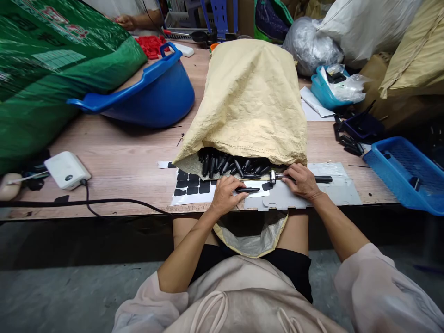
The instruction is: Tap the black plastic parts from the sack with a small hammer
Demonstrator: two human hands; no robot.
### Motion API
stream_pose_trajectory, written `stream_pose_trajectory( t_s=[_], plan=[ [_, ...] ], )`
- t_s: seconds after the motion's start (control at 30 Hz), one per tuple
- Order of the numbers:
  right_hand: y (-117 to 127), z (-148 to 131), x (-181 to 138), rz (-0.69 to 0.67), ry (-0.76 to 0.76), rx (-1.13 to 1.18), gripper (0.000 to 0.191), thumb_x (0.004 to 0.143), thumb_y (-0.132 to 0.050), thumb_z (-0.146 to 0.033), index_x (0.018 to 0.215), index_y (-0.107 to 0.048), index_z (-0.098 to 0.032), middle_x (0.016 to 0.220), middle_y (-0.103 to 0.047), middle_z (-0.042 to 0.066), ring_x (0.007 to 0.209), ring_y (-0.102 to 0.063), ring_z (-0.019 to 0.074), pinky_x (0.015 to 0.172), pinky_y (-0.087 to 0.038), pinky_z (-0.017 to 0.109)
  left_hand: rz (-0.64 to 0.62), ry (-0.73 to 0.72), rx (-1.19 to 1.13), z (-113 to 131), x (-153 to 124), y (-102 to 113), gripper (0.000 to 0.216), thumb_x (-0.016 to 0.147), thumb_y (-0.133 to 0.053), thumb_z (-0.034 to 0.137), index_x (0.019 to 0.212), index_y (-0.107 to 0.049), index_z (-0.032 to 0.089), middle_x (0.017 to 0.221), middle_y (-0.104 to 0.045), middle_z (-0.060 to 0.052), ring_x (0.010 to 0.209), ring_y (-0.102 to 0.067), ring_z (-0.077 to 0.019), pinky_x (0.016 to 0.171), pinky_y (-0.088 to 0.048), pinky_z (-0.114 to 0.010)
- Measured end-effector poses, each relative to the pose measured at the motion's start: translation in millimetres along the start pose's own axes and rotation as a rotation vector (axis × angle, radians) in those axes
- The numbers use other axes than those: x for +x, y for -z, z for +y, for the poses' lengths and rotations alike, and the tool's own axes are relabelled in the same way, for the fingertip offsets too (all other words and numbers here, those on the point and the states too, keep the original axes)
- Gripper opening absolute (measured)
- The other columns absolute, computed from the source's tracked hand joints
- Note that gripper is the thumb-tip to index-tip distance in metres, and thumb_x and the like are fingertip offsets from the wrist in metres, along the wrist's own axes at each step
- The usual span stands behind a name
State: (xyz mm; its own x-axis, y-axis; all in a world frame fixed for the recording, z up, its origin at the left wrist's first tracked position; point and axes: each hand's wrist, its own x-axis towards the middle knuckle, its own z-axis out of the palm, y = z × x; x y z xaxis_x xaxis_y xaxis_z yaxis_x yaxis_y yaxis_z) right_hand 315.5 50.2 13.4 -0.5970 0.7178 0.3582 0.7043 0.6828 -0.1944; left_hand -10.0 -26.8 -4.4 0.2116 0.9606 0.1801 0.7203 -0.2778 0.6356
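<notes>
The black part [248, 189] lies flat at the near edge of the desk [132, 157], with the left hand [227, 194] fingers closed on its end. Just beside it, the right hand [301, 181] fingers are wrapped round a hammer-like tool [277, 176]. Behind them, the tan sack [248, 101] is spilling more black pieces [225, 164], and a sticker sheet [190, 185] sits to the left.

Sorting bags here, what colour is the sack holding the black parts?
Pale yellow-tan woven sack, clearest in the head view.

Tan sack [248, 97] hides most black handles [227, 165]; only ends show at its mouth. Right hand [302, 181] covers the middle of a black tool [322, 179]. Left hand [225, 195]: grip unclear. Co-worker's arm [147, 17] and blue basket [395, 182] cut off at view's edges.
</notes>
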Motion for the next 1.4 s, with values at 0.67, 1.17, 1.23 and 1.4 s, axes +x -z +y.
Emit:
stream_pose_trajectory(
  t_s=[0.67, 1.17, 1.23, 1.4],
  plan=[
    [-1, -153, -3, 0.191, -0.245, 0.014, 0.037, 0.107, -0.048, -0.023, 0.138, -0.067, -0.029, 0.098, -0.068, 0.004, 0.083, -0.066, 0.0151, 0.067, -0.049, 0.023, -0.005, 0.060, -0.027, 0, 5, -5, 0.019, 0.087, -0.083, 0.033, 0.105, -0.080, 0.027, 0.103, -0.074, -0.002, 0.103, -0.060, -0.0245, 0.093, -0.044, -0.039],
    [-12, -151, -11, 0.257, -0.221, -0.091, 0.050, 0.100, -0.051, -0.008, 0.141, -0.067, -0.031, 0.097, -0.069, 0.005, 0.079, -0.064, 0.0137, 0.065, -0.045, 0.022, -0.012, 0.102, -0.048, 5, 6, -4, 0.016, 0.085, -0.082, 0.027, 0.100, -0.081, 0.027, 0.101, -0.074, -0.002, 0.103, -0.060, -0.0249, 0.096, -0.044, -0.041],
    [-15, -150, -12, 0.215, -0.220, -0.094, 0.049, 0.099, -0.051, -0.008, 0.138, -0.069, -0.031, 0.093, -0.068, 0.004, 0.072, -0.061, 0.0127, 0.059, -0.043, 0.022, -0.013, 0.100, -0.056, 5, 6, -4, 0.016, 0.084, -0.082, 0.026, 0.100, -0.080, 0.027, 0.100, -0.074, -0.002, 0.103, -0.060, -0.0248, 0.095, -0.044, -0.041],
    [0, -139, -7, 0.339, -0.252, -0.018, 0.041, 0.103, -0.054, -0.016, 0.137, -0.070, -0.031, 0.098, -0.071, 0.005, 0.084, -0.068, 0.0150, 0.070, -0.052, 0.023, -0.012, 0.087, -0.057, 5, 5, -2, 0.017, 0.082, -0.083, 0.024, 0.099, -0.079, 0.026, 0.100, -0.075, -0.001, 0.103, -0.060, -0.0251, 0.096, -0.043, -0.041]
  ],
)
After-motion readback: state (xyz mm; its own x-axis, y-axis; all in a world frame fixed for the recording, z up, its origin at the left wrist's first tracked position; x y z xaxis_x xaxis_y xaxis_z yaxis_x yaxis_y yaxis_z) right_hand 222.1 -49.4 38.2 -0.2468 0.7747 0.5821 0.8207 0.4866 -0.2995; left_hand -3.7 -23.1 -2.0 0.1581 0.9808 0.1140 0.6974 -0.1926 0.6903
